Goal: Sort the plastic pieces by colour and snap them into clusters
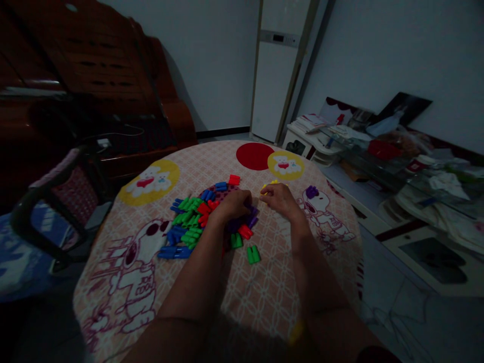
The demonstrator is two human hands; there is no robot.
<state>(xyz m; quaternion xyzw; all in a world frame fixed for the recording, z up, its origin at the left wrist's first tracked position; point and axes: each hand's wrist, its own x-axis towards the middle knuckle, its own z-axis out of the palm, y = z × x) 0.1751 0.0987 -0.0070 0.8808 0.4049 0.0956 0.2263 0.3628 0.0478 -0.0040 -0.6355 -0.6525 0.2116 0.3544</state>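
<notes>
A heap of small plastic building pieces (191,222) in green, blue, red and purple lies on a round table (151,282) covered by a cartoon-dog cloth. My left hand (233,204) rests curled on the heap's right side, over purple pieces (250,218). My right hand (279,198) is closed around a yellow piece (269,184), just right of the heap. A green piece (253,253) lies alone nearer to me, and one red piece (234,179) sits at the heap's far edge.
A chair (56,201) stands at the table's left. Dark wooden furniture (94,75) fills the back left. A white cabinet (276,70) stands by the far wall. A low cluttered table (378,146) lies to the right, beside a tiled floor.
</notes>
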